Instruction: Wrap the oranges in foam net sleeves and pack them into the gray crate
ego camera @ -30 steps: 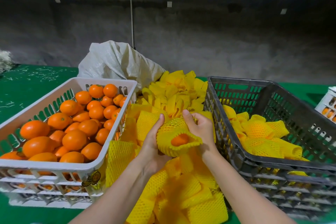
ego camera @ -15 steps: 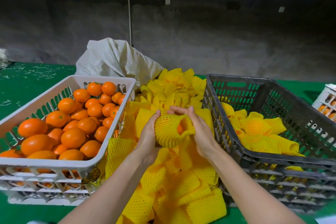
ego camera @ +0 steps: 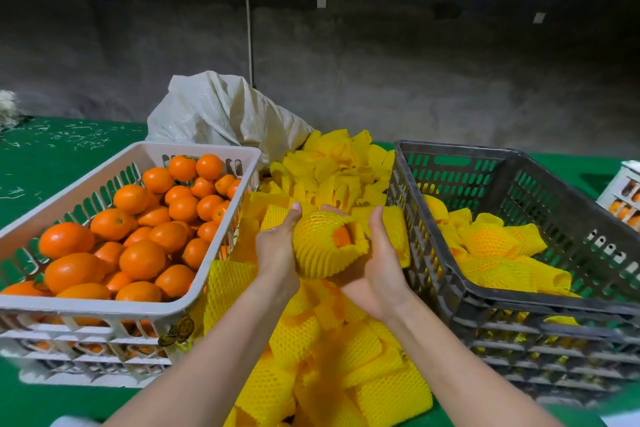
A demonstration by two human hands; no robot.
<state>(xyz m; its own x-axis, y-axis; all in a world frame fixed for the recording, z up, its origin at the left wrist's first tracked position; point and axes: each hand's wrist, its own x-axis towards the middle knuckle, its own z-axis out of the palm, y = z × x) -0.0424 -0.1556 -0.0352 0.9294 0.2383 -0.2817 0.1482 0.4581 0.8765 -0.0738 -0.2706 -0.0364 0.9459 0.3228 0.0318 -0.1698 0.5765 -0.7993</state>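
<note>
Our left hand (ego camera: 277,250) and right hand (ego camera: 377,270) grip a foam net sleeve (ego camera: 318,246), with an orange (ego camera: 342,236) showing at its open end, above the loose sleeves (ego camera: 346,374). We have the white crate (ego camera: 104,180) of bare oranges (ego camera: 142,258) on our left and the gray crate (ego camera: 519,302) on our right.

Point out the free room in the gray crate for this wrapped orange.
Bare floor shows in the gray crate toward its far right corner, behind the wrapped oranges. Its near half is crowded, as is the sleeve pile between the crates.
</note>
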